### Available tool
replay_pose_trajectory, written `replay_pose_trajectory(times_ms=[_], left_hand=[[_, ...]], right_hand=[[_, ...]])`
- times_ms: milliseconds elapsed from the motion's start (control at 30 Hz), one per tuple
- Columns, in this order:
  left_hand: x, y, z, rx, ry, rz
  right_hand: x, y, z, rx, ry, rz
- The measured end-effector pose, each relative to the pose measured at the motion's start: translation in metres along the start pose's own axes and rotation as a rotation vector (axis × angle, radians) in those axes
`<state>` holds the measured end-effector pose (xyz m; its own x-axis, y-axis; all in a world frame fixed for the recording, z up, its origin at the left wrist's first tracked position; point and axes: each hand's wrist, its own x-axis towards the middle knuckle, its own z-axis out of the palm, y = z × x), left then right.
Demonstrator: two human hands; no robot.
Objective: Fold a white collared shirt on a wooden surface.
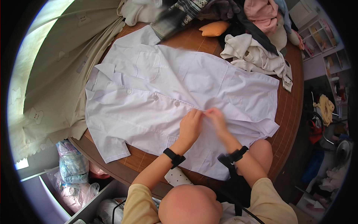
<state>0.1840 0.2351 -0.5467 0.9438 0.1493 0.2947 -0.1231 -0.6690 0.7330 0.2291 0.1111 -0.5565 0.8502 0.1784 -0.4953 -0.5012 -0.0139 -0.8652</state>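
Observation:
A white short-sleeved button-front coat (167, 75) lies spread out, its collar to the left and its hem to the right. Several round buttons show along the front placket, one of them a pale button (177, 104) left of my hands. My left hand (191, 124) pinches the placket edge near the coat's middle. My right hand (216, 119), blurred, meets it at the same spot with thumb and forefinger together on the cloth. Whether a button is between the fingers cannot be seen. Black straps are around both wrists.
The coat rests on a brown mat (288, 126). Behind it are a white garment (254, 54), an orange cushion-like item (214, 28) and heaped clothes (260, 14). A beige curtain (67, 61) hangs at the left. Bagged bedding (72, 168) stands in a drawer at lower left.

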Motion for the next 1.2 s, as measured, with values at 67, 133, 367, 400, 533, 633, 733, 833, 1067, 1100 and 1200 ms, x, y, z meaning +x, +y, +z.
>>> replay_pose_trajectory(times_ms=[67,133,367,400,533,633,733,833,1067,1100,1200], left_hand=[[-0.001,-0.003,0.002,0.010,0.014,0.026],[-0.003,-0.010,0.000,0.073,-0.015,0.097],[-0.010,-0.015,0.001,0.091,0.009,0.151],[-0.011,-0.014,0.002,0.072,0.006,0.125],[-0.012,-0.012,0.000,0.076,-0.026,0.040],[-0.016,-0.012,-0.003,-0.069,0.025,-0.020],[-0.019,-0.011,-0.008,-0.117,0.103,-0.077],[-0.023,-0.013,-0.012,-0.297,0.120,-0.192],[-0.028,-0.012,-0.011,-0.507,0.193,-0.277],[-0.027,-0.009,-0.014,-0.547,0.193,-0.346],[-0.026,-0.009,-0.010,-0.628,0.207,-0.453]], right_hand=[[0.003,0.002,-0.005,0.017,-0.002,0.004],[0.009,0.003,-0.014,0.015,-0.138,0.101],[0.003,0.001,-0.014,-0.004,-0.151,0.100],[0.001,0.002,-0.013,0.007,-0.125,0.087],[-0.005,0.001,-0.008,-0.010,-0.058,0.033],[-0.008,-0.004,-0.005,-0.093,-0.081,0.009],[-0.011,-0.006,0.008,-0.055,-0.078,0.000],[-0.013,-0.004,0.019,0.026,-0.083,0.009],[-0.009,0.019,0.027,0.338,-0.111,0.080],[-0.009,0.019,0.028,0.359,-0.111,0.100],[-0.010,0.016,0.030,0.404,-0.122,0.123]])
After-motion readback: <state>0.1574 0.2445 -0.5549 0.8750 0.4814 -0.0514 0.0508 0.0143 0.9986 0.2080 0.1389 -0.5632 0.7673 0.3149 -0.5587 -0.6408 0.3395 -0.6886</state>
